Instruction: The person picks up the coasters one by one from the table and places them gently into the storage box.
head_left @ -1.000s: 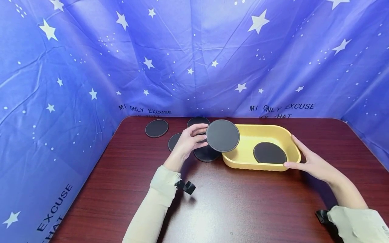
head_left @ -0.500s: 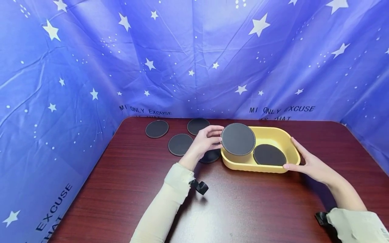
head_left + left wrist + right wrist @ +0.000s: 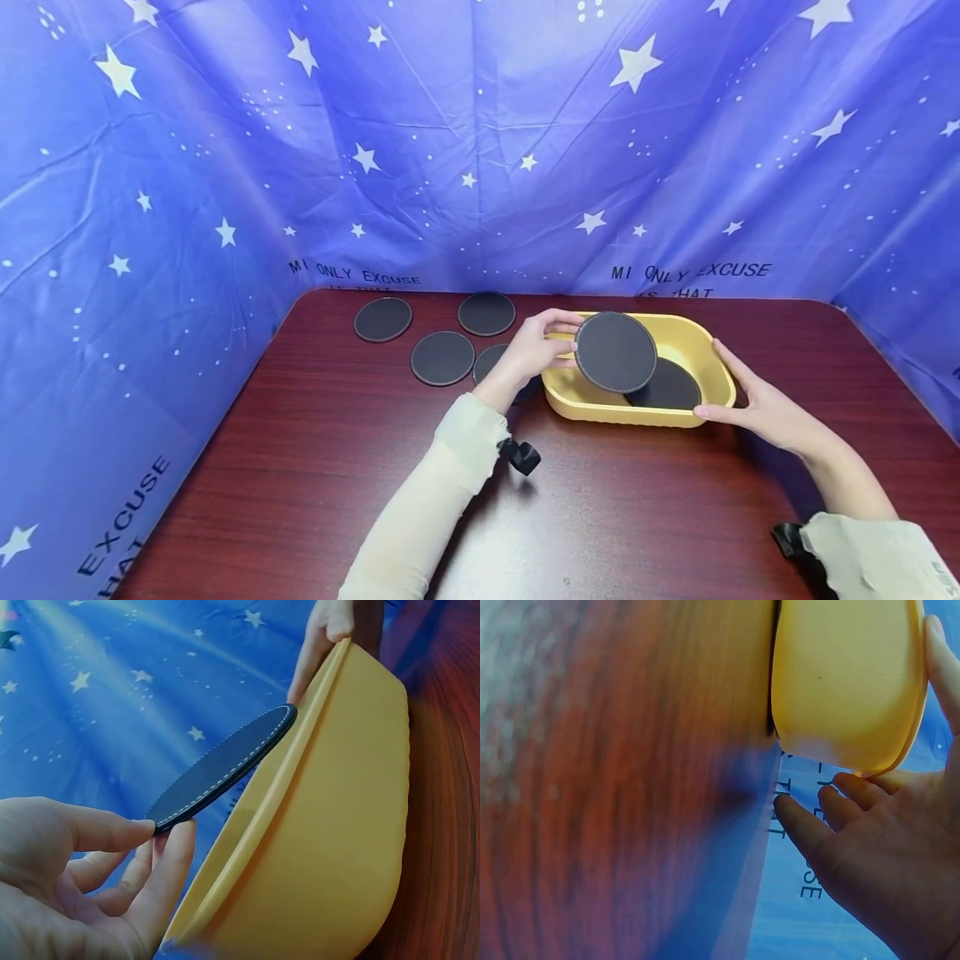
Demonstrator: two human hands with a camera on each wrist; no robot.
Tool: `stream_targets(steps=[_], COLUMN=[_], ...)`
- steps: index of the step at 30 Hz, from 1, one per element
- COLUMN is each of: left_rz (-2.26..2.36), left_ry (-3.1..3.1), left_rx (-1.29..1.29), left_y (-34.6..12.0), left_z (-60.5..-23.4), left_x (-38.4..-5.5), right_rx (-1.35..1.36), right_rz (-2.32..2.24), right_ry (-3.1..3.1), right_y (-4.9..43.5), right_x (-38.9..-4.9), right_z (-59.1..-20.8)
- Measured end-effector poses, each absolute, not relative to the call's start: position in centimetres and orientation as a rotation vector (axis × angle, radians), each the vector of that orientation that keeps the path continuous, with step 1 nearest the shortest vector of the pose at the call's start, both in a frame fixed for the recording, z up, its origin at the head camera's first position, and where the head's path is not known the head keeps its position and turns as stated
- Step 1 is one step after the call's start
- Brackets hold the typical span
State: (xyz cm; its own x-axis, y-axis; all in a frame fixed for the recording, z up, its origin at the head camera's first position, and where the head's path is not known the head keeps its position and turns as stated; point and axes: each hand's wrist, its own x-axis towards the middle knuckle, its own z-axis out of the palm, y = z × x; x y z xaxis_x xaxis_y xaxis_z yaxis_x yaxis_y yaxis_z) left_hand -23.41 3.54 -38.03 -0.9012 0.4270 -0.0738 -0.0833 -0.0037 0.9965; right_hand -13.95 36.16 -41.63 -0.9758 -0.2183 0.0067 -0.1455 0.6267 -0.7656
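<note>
A round black coaster (image 3: 617,352) with pale edge stitching is pinched at its left edge by my left hand (image 3: 536,343). It is tilted over the yellow tub (image 3: 600,412). In the left wrist view, thumb and fingertips meet at the near end of the coaster (image 3: 225,772), and its far end overlaps the tub's rim (image 3: 259,817). Another black coaster (image 3: 678,387) lies inside the tub, partly hidden behind the held one. My right hand (image 3: 768,412) holds the tub's right end, thumb at the near rim. The right wrist view shows its fingers (image 3: 847,810) spread beside the yellow wall (image 3: 840,682).
Left of the tub, several black coasters lie on the dark red wooden table (image 3: 300,467): one far left (image 3: 383,320), one at the back (image 3: 486,314), one in the middle (image 3: 442,358). Another coaster (image 3: 489,362) is partly behind my left wrist. A blue star-printed cloth (image 3: 450,125) surrounds the table.
My left hand has carried the coaster rightward, from the tub's left end to above its middle, uncovering more of the coasters on the table. The right hand and the tub stay in place.
</note>
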Motion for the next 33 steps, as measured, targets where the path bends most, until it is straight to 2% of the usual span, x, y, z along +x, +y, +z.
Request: stream_targets(steps=[11,18,33], left_rz=[1.787,1.667,1.613], left_ry=[2.100,2.225,2.192], left_rx=[0.392,0.362,0.289], left_y=[7.0,9.0,9.9], left_z=[-38.4,-39.8,-40.9], left_x=[-23.8,-23.7,-23.9], right_rx=[-0.325,-0.344,-0.317], right_rz=[-1.281,-1.284,-1.287], right_ry=[2.771,2.779,2.766], right_y=[36.1,36.1,36.3], right_x=[-14.0,-13.9,-14.1], right_z=[-41.6,-41.7,-42.1])
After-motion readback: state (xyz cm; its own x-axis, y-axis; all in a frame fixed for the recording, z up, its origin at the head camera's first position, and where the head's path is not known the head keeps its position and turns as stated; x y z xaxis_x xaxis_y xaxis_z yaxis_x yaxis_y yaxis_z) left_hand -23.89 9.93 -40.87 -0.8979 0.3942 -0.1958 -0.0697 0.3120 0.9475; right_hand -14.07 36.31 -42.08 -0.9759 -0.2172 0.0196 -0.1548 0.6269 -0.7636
